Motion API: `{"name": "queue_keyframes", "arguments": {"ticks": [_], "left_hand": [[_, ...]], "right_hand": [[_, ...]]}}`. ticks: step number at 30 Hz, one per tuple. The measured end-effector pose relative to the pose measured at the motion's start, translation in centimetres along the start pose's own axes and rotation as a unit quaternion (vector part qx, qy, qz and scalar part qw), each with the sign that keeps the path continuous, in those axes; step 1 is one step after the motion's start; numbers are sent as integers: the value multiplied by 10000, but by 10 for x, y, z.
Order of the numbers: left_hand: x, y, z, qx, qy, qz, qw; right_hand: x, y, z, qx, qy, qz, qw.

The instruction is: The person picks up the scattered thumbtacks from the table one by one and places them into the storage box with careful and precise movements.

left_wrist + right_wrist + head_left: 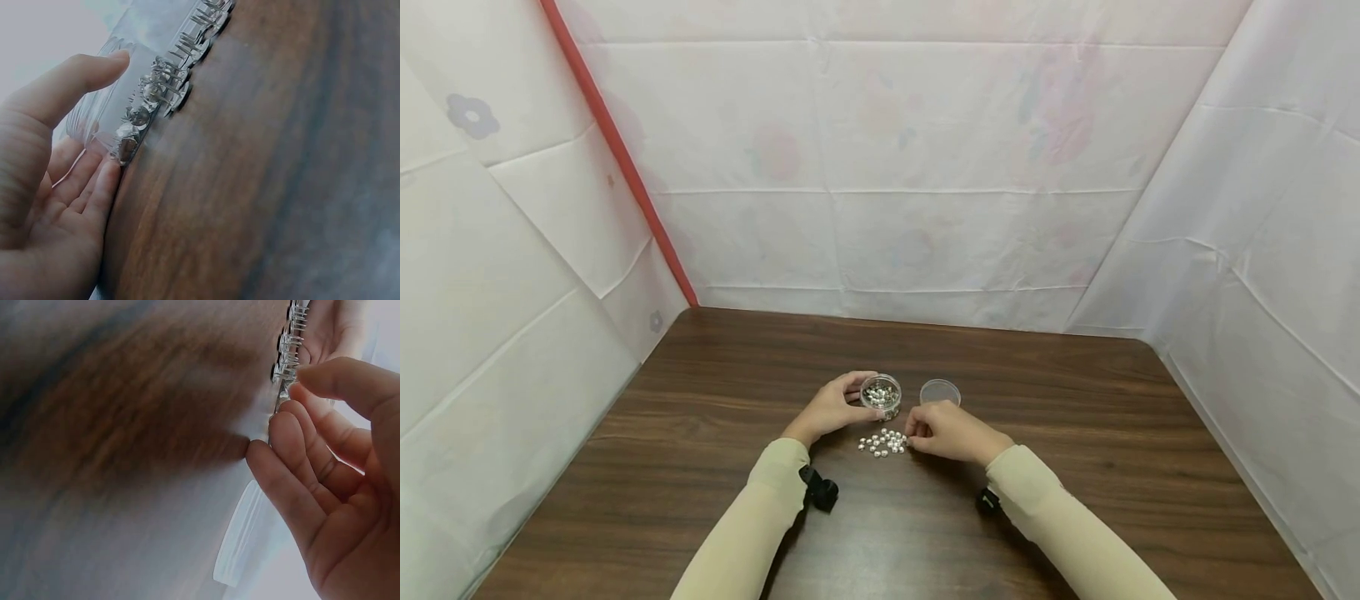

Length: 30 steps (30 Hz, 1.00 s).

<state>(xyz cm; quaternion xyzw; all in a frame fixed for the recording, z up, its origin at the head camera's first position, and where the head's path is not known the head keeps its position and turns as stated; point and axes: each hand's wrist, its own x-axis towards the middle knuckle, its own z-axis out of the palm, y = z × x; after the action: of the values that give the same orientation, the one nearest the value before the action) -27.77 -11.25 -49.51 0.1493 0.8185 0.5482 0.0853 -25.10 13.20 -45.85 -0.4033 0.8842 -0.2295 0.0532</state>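
My left hand (832,408) holds a clear round plastic jar (891,382) upright on the table, thumb on the near side and fingers around the far side. Silver thumbtacks (880,395) fill part of it. In front of the jar lies a loose group of silver thumbtacks (883,442), several with their pins up in the left wrist view. At that group's right edge, my right hand (951,431) has thumb and forefinger pinched on a thumbtack, which the fingertips mostly hide. Its other fingers curl close to the tabletop in the right wrist view.
Behind the right hand, a clear round lid (940,389) lies on the brown wood-grain table (1037,367). White patterned sheeting (880,167) hangs along the back and both sides, with a red strip (625,158) at the left corner.
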Motion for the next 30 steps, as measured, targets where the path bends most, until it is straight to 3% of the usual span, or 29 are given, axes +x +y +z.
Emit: {"name": "queue_keyframes", "arguments": {"ticks": [18,30], "left_hand": [[0,1,1,107,42,-82,9999],[-1,0,0,219,57,-125,9997]], "right_hand": [[0,-8,6,-597,303,236,9975],[-1,-8,6,-605,296,362,9971]]}}
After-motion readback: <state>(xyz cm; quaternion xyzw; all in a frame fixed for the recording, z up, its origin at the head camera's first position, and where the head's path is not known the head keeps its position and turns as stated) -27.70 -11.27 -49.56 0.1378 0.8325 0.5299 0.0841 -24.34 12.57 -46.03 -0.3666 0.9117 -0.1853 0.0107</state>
